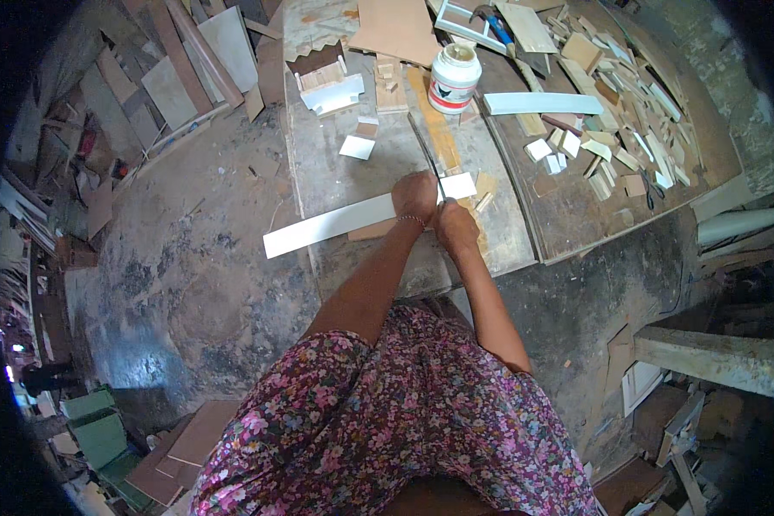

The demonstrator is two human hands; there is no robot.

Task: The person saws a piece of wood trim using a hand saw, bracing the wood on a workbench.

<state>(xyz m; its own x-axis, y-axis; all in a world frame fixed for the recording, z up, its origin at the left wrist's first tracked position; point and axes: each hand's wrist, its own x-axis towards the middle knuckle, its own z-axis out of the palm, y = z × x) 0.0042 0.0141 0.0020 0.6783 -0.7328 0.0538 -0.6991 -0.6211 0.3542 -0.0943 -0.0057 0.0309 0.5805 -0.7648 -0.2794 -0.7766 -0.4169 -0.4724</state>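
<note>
A long white strip of board [327, 225] lies slantwise across the near part of the workbench, its left end jutting past the bench's edge. My left hand [415, 194] is closed over the strip near its right end, pressing it down. Just to the right, my right hand [457, 227] is wrapped round the near end of a narrow saw blade [427, 153]. The dark blade crosses the strip between my hands and points away from me. Its handle, if any, is hidden in my fist. Beyond my hands lie small white offcuts [357, 147].
A white glue jar [454, 79] stands open at the back, beside a pale curved board piece [542, 104]. A hammer [494, 26], scissors [653, 193] and many wood scraps [606, 138] cover the right side. Boards [174, 90] lean at the far left.
</note>
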